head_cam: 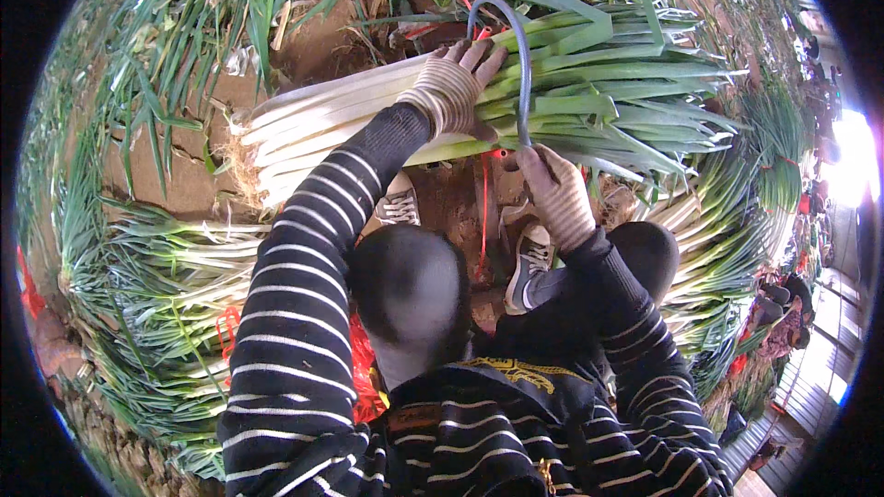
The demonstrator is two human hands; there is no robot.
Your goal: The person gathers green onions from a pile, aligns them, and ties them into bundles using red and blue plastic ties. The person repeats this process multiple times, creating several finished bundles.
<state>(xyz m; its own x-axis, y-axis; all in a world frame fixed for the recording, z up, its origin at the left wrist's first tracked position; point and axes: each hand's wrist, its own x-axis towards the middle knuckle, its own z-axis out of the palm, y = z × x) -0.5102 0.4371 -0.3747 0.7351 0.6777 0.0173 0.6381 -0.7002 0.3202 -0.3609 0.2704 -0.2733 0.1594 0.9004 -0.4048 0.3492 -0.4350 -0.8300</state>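
Observation:
A thick bundle of long green onions [331, 117] lies crosswise before me, white stalks and roots to the left, green leaves to the right. My left hand [456, 86], in a striped glove, presses on top of it near the middle, fingers spread. In my right hand [556, 190], also gloved, is one end of a curved blue-grey rod or tube [526, 76]. The rod arches over the leaves, and its far end goes out of sight behind the bundle. A red cord [485, 214] hangs down on the near side, below a red piece [501, 153] at the bundle's edge.
More green onions lie in piles to the left [200, 290] and right [711, 241]. Loose leaves [262, 0] litter the brown ground beyond the bundle. My shoes [532, 259] stand below it, near my knees. Red plastic material [364, 373] lies beside my lap. Other people [780, 310] are at the far right.

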